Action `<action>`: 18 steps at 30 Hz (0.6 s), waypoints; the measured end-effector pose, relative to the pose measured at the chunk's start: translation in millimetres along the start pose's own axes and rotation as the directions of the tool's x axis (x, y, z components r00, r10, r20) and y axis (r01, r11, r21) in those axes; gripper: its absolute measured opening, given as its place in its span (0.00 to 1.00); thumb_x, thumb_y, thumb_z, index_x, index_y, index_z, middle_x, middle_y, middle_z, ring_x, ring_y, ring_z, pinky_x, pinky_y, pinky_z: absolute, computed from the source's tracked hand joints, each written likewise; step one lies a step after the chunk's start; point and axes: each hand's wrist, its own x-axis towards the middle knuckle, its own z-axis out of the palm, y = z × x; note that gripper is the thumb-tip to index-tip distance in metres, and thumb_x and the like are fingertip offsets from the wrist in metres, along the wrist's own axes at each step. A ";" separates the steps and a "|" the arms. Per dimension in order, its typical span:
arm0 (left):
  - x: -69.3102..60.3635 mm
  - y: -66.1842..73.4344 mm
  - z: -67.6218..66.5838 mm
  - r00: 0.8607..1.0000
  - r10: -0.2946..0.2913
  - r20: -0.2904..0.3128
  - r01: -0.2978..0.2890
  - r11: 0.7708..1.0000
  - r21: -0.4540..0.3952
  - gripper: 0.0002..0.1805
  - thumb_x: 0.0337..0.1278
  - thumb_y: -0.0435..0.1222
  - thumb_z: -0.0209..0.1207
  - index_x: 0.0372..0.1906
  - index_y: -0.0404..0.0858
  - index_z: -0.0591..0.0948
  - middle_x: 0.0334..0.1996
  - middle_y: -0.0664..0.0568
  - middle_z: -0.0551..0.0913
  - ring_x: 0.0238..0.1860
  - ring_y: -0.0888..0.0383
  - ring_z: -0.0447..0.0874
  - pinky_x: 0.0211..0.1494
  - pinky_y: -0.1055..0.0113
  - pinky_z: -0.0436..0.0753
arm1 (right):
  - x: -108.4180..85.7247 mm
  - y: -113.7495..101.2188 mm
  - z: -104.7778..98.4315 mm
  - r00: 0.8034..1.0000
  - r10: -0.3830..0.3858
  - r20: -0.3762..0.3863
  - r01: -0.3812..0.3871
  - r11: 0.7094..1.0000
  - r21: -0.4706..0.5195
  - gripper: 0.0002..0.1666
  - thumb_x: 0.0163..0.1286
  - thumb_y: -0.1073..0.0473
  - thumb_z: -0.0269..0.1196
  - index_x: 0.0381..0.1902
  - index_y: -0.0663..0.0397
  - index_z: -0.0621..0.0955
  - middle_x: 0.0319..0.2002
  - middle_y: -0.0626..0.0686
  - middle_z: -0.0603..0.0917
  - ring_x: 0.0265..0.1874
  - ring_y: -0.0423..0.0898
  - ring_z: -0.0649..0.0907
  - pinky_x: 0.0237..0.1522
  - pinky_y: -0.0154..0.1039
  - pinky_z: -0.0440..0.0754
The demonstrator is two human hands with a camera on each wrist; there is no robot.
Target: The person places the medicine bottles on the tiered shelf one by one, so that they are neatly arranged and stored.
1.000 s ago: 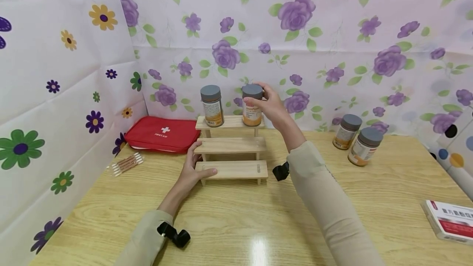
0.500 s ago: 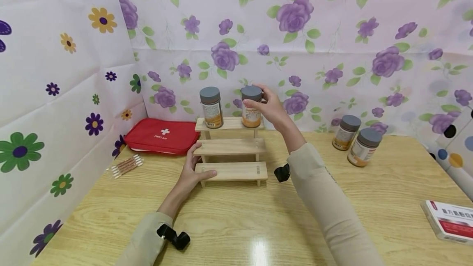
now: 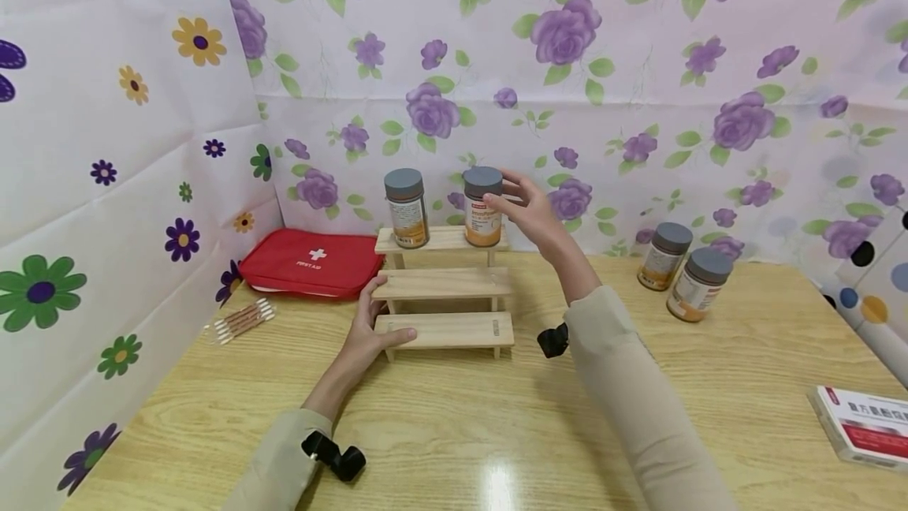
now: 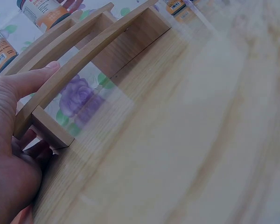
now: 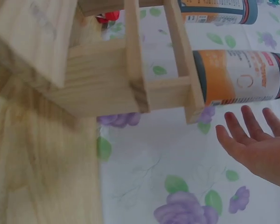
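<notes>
1. Your left hand [image 3: 366, 336] grips the left end of the wooden stand [image 3: 447, 284].
2. Your right hand [image 3: 535, 218] is beside an upright jar [image 3: 485, 225] on the top step [image 3: 446, 238], thumb in front of it.
3. Another jar [image 3: 407, 215] stands beyond your left hand.
4. Left of that hand lie a red first-aid pouch [image 3: 332, 278] and cotton swabs [image 3: 244, 321].
5. Right of your right hand: two jars [image 3: 700, 286].

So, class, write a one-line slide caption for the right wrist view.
Fingers of the right hand, spread beside a labelled jar atop a tiered wooden stand, floral sheet behind.
</notes>
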 end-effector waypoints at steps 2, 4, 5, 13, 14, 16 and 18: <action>0.2 0.1 0.1 1.000 0.000 0.002 0.000 1.000 -0.003 0.53 0.48 0.26 0.68 0.73 0.57 0.51 0.68 0.42 0.64 0.72 0.46 0.60 0.62 0.61 0.71 | -3.4 5.7 -4.2 1.000 -0.012 -0.015 0.013 1.000 0.013 0.39 0.70 0.47 0.61 0.75 0.42 0.60 0.72 0.58 0.66 0.72 0.58 0.66 0.71 0.57 0.63; 0.2 0.0 0.1 1.000 0.003 0.003 -0.003 1.000 -0.003 0.53 0.48 0.25 0.68 0.73 0.56 0.51 0.68 0.41 0.64 0.72 0.46 0.60 0.62 0.60 0.71 | -7.0 12.1 -8.2 0.999 -0.025 -0.044 0.026 0.999 0.024 0.38 0.71 0.48 0.60 0.74 0.46 0.61 0.70 0.59 0.68 0.71 0.58 0.68 0.70 0.56 0.65; 0.3 -0.2 0.2 1.000 0.004 0.002 -0.004 1.000 -0.001 0.53 0.48 0.25 0.68 0.73 0.56 0.51 0.68 0.41 0.64 0.72 0.46 0.60 0.63 0.60 0.70 | -8.9 15.0 -9.9 0.998 -0.030 -0.061 0.032 0.999 0.025 0.38 0.71 0.48 0.60 0.74 0.48 0.62 0.69 0.59 0.70 0.70 0.58 0.69 0.69 0.56 0.66; 0.3 -0.9 0.2 1.000 0.007 -0.003 -0.007 1.000 0.011 0.52 0.49 0.26 0.68 0.74 0.53 0.50 0.68 0.40 0.64 0.72 0.45 0.59 0.66 0.55 0.68 | -22.7 36.2 -21.3 0.987 -0.041 -0.153 0.044 0.999 0.017 0.32 0.72 0.51 0.59 0.71 0.52 0.67 0.64 0.61 0.74 0.62 0.54 0.76 0.67 0.51 0.71; 0.2 -0.8 0.3 1.000 0.006 -0.003 -0.005 1.000 0.009 0.52 0.48 0.26 0.68 0.74 0.53 0.50 0.68 0.41 0.64 0.72 0.45 0.59 0.66 0.56 0.68 | -24.4 38.3 -22.5 0.986 -0.039 -0.159 0.042 0.999 0.014 0.32 0.72 0.51 0.59 0.70 0.52 0.67 0.63 0.61 0.74 0.60 0.52 0.77 0.66 0.51 0.71; 0.3 -0.6 0.3 1.000 0.005 -0.002 -0.005 1.000 0.011 0.53 0.48 0.26 0.68 0.74 0.54 0.50 0.68 0.41 0.64 0.72 0.46 0.60 0.65 0.57 0.68 | -27.1 42.2 -24.5 0.983 -0.042 -0.176 0.044 0.999 0.007 0.31 0.73 0.51 0.59 0.70 0.54 0.68 0.61 0.60 0.75 0.55 0.45 0.79 0.65 0.50 0.73; 0.4 -0.6 0.4 1.000 0.009 -0.004 -0.009 1.000 0.012 0.53 0.48 0.26 0.68 0.74 0.54 0.50 0.68 0.41 0.64 0.72 0.45 0.60 0.64 0.59 0.69 | -29.7 45.7 -26.4 0.978 -0.043 -0.202 0.043 0.999 -0.006 0.30 0.73 0.51 0.59 0.68 0.55 0.69 0.57 0.55 0.78 0.49 0.37 0.80 0.62 0.49 0.74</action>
